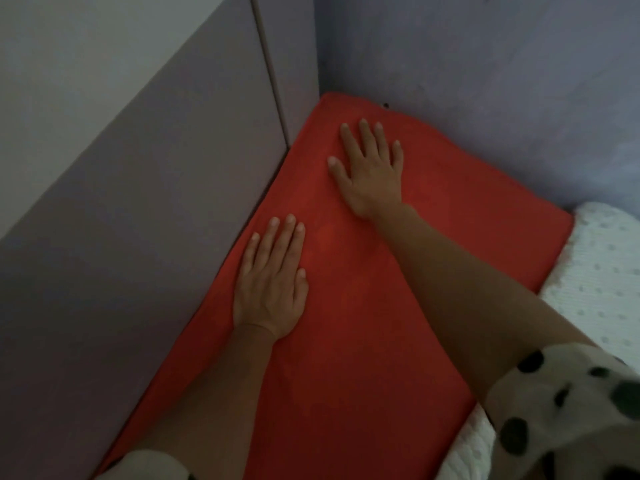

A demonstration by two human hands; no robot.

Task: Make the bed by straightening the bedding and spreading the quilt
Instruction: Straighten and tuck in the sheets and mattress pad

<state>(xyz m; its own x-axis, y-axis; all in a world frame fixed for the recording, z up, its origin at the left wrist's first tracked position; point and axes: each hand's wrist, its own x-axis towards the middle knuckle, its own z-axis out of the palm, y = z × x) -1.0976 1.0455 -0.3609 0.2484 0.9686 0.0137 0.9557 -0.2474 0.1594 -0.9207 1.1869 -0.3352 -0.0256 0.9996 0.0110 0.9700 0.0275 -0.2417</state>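
A red folded quilt lies flat along the bed's left side, reaching into the corner of the room. My left hand presses palm down on it near its left edge, fingers straight and together. My right hand lies flat farther up toward the corner, fingers spread. Both forearms stretch across the red fabric. White dotted bedding shows at the right, beside the red quilt's edge.
A grey panel stands tight against the bed's left side. A bluish wall runs behind the bed and meets the panel at the corner. My spotted sleeve fills the lower right.
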